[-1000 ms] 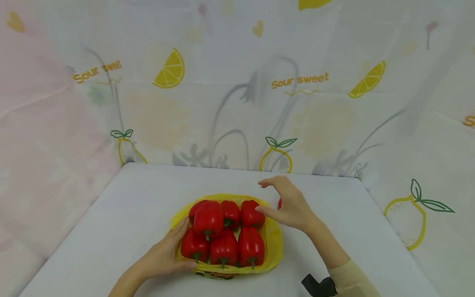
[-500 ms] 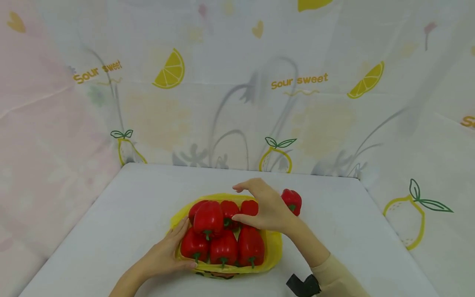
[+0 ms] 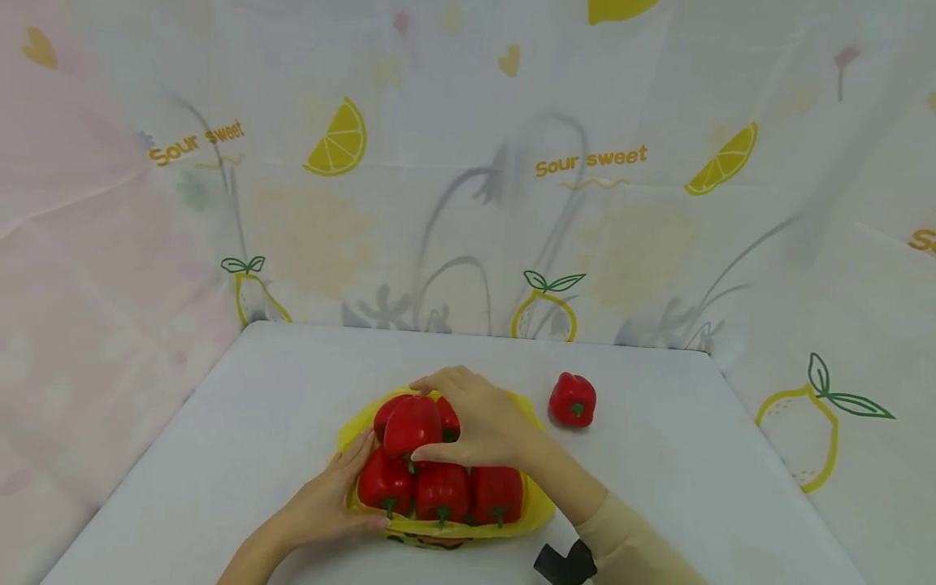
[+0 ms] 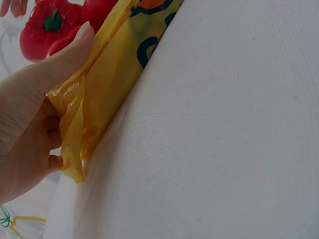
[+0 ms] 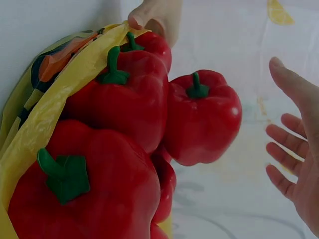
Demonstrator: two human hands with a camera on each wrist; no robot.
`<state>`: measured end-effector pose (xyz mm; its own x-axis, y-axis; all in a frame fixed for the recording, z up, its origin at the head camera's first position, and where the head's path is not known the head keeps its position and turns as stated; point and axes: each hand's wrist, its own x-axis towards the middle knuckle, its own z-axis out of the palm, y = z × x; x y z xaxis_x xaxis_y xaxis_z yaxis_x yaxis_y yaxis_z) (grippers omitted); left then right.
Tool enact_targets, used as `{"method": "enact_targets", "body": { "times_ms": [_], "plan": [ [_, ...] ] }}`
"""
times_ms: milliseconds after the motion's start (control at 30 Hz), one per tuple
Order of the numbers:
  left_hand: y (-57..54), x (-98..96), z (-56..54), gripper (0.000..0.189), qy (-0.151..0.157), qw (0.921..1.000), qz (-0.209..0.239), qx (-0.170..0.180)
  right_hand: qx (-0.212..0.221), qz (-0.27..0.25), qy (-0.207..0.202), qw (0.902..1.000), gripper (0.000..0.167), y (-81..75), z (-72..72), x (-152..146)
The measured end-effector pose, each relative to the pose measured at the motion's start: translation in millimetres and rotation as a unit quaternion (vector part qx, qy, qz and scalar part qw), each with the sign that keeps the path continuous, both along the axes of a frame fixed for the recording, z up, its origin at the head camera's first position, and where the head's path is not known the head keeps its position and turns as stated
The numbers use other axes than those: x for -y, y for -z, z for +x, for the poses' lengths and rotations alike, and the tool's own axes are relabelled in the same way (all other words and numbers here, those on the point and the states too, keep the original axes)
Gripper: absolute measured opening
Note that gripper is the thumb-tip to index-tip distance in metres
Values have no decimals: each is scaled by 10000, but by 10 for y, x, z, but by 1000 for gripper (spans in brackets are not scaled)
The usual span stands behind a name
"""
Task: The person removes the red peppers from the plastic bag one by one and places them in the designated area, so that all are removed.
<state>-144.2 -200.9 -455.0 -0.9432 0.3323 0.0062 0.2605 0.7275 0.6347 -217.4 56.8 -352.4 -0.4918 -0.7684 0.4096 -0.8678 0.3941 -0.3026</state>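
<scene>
A yellow plastic bag (image 3: 539,502), its mouth turned up, holds several red bell peppers (image 3: 443,493). One bell pepper (image 3: 413,429) lies on top of the others; in the right wrist view this top pepper (image 5: 205,124) has a green stem. My left hand (image 3: 322,504) grips the bag's left side; the left wrist view has its thumb over the rim of the bag (image 4: 107,89) and fingers behind. Over the peppers reaches my right hand (image 3: 478,422), thumb and fingers spread around the top pepper. In the right wrist view, that hand (image 5: 301,144) is apart from the pepper.
Another red bell pepper (image 3: 573,400) rests on the white table (image 3: 643,455), right of the bag. A black strap piece (image 3: 565,563) sits by the right sleeve. Behind the table hangs a lemon-print curtain (image 3: 439,203).
My right hand has moved left across the bag, from its right edge to the top pepper. The lone pepper on the right has come into full view. The left hand stays put.
</scene>
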Motion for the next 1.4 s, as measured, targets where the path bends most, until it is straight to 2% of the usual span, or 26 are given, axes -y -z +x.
{"method": "enact_targets", "body": {
  "times_ms": [400, 667, 933, 1167, 1400],
  "plan": [
    [-5, 3, -5, 116, -65, 9998, 46, 154, 184, 279, 184, 9993, 77, 102, 19, 173],
    [8, 10, -11, 116, -48, 9999, 93, 98, 553, 706, 644, 9939, 83, 158, 3, 231],
    [42, 13, -16, 116, -21, 10000, 53, 38, 833, 857, 1021, 9876, 87, 220, -25, 290],
    [50, 14, -14, 117, -54, 10000, 61, 58, 1426, 970, 1319, 9762, 91, 286, -82, 303],
    [39, 16, -8, 118, -31, 10000, 18, -17, 1964, 946, 1356, 9665, 92, 335, -95, 303]
  ]
}}
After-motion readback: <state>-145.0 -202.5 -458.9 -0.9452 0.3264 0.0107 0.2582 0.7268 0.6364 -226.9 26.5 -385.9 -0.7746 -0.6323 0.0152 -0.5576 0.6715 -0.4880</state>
